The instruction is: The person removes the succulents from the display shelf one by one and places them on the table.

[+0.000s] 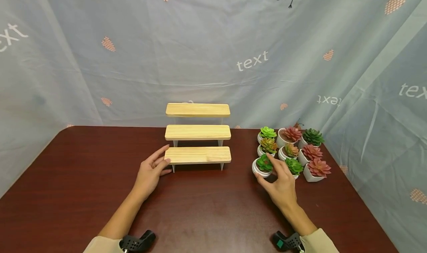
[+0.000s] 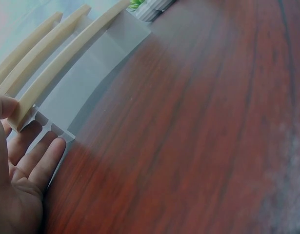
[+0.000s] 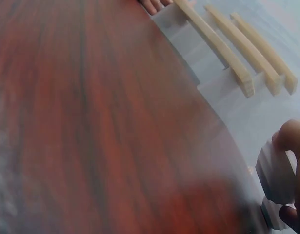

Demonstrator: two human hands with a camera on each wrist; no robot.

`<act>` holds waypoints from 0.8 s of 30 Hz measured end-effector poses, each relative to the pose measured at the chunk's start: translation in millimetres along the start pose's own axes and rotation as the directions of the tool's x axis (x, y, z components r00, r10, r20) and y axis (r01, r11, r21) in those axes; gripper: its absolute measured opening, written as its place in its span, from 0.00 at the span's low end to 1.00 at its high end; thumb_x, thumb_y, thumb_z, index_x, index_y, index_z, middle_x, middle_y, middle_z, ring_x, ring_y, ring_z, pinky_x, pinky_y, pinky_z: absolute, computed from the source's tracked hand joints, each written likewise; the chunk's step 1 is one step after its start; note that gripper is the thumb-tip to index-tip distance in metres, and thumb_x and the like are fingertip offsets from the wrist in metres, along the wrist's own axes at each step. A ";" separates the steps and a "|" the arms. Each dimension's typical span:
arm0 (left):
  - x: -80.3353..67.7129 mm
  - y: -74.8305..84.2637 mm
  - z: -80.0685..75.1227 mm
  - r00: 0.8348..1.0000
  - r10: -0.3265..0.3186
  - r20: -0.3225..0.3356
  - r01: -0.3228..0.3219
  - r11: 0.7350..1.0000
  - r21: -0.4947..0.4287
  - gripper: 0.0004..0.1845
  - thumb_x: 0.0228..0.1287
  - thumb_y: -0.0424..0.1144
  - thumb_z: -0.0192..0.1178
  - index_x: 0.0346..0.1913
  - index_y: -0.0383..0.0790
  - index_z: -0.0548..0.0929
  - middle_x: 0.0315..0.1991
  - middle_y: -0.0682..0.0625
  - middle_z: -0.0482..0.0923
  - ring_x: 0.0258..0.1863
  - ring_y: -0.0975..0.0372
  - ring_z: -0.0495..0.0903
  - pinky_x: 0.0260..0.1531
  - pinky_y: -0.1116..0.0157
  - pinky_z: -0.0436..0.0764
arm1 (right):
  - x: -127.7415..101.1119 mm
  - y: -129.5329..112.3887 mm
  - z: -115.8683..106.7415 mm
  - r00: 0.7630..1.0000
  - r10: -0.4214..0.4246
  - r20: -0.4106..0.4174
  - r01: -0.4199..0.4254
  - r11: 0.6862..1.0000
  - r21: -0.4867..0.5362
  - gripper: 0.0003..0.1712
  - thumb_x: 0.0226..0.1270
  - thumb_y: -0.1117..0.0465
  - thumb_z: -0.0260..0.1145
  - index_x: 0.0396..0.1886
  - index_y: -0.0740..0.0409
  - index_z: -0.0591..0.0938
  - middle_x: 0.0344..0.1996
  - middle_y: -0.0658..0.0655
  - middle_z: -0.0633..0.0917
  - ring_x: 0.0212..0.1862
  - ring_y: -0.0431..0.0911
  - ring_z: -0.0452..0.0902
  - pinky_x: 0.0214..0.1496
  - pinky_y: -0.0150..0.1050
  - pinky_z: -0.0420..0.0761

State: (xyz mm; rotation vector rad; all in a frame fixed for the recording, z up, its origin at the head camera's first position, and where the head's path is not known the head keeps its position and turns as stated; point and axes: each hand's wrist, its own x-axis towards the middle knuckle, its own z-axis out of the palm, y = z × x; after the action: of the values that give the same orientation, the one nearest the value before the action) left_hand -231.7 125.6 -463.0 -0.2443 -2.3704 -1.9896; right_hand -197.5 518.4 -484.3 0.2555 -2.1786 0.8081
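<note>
A three-step wooden display stand (image 1: 197,154) on clear legs stands mid-table. My left hand (image 1: 148,176) grips the left end of its lowest step, the thumb at the step's edge; in the left wrist view, the other fingers (image 2: 45,163) touch the clear side leg. At the right, my right hand (image 1: 282,186) holds a small potted succulent (image 1: 264,164), green in a round white pot, between thumb and fingers. The right wrist view shows this white pot (image 3: 275,175) within the hand's grip, its plant hidden.
Several more potted succulents cluster around the held one: a bright green one (image 1: 268,132), red ones (image 1: 319,168) and a dark green one (image 1: 313,137). Behind the brown table (image 1: 207,212) hangs a grey patterned cloth (image 1: 200,60), which also runs along the right side.
</note>
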 end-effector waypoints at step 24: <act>-0.2 1.3 1.5 1.000 0.000 0.000 0.000 1.000 0.001 0.28 0.79 0.40 0.54 0.77 0.46 0.65 0.63 0.31 0.78 0.51 0.81 0.80 0.47 0.70 0.88 | -1.4 2.5 -0.2 0.998 0.042 0.036 -0.038 0.994 -0.103 0.40 0.46 0.62 0.84 0.63 0.56 0.82 0.47 0.62 0.86 0.39 0.52 0.83 0.33 0.43 0.82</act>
State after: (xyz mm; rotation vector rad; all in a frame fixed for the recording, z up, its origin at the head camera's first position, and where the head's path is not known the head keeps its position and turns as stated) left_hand -231.3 127.3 -462.0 -0.2441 -2.3717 -1.9877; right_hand -197.5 520.4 -486.4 0.1782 -2.2598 0.7164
